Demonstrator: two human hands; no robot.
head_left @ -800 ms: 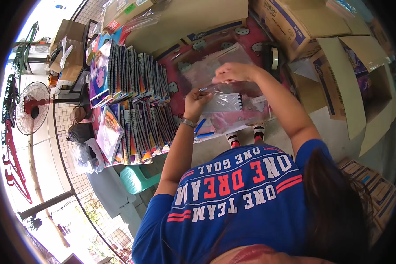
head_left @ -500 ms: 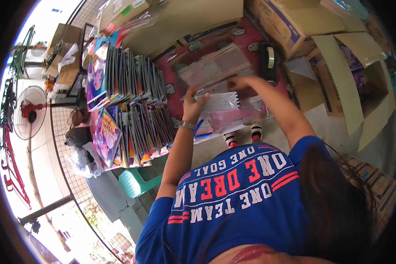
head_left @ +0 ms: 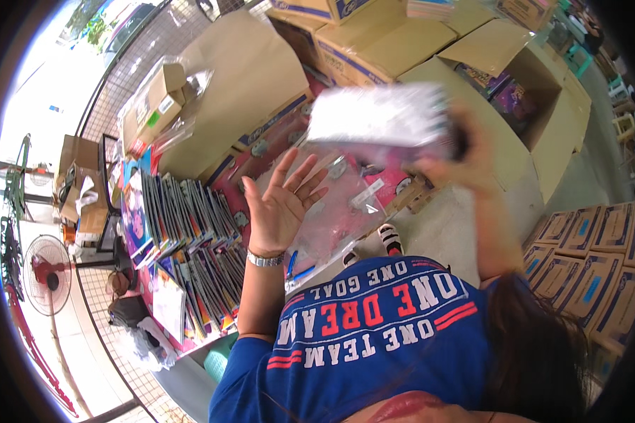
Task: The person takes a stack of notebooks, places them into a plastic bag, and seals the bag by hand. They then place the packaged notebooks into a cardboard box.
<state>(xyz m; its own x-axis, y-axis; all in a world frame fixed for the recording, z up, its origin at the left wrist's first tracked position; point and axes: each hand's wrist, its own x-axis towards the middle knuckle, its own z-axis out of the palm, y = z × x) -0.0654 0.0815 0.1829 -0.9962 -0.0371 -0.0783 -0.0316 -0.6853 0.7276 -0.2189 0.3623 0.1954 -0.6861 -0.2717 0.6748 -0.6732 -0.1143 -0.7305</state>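
Sticking out left of the right grip, clamped on its right end, the blurred white pad could slip onto clear plastic below-left — one-sided hold, left grip spread empty.

Two rows of notebooks stood at the left of the worktop, the far row behind the near row. Plastic sleeves lay to their right, and pens lay by the near edge, between the near row and the sleeves. The left hand was over the worktop, right of the notebooks; farther right, a packet was in the right hand. A fan stood well left of the notebooks. Taped cartons sat on the far right; nearer, an open carton had packs inside. Stacked boxes stood at the near right.
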